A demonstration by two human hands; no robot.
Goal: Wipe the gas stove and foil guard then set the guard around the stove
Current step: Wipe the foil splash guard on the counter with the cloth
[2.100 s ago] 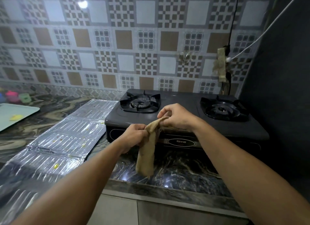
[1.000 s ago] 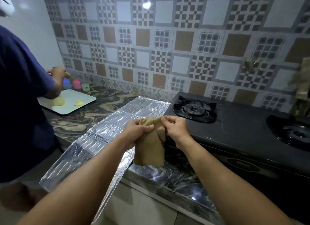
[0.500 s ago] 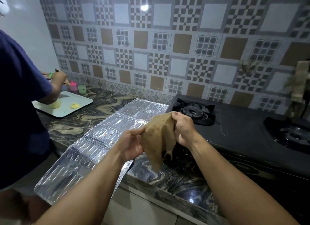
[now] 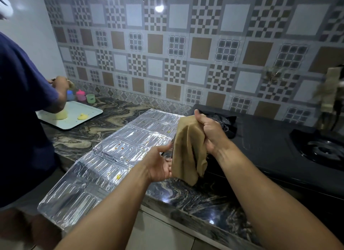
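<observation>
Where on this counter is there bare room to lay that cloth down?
Bare marble shows between the foil guard and the tray, and along the front edge below the stove. The left end is crowded: tray, small cups, another person's arm.

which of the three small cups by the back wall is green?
The rightmost cup, nearest the stove. The middle cup is pink and the left cup, beside the other person's arm, is blue.

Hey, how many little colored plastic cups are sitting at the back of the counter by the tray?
3, in a row against the tiled wall behind the tray: a blue cup on the left, a pink cup in the middle, a green cup on the right. The other person's arm may hide more.
</observation>
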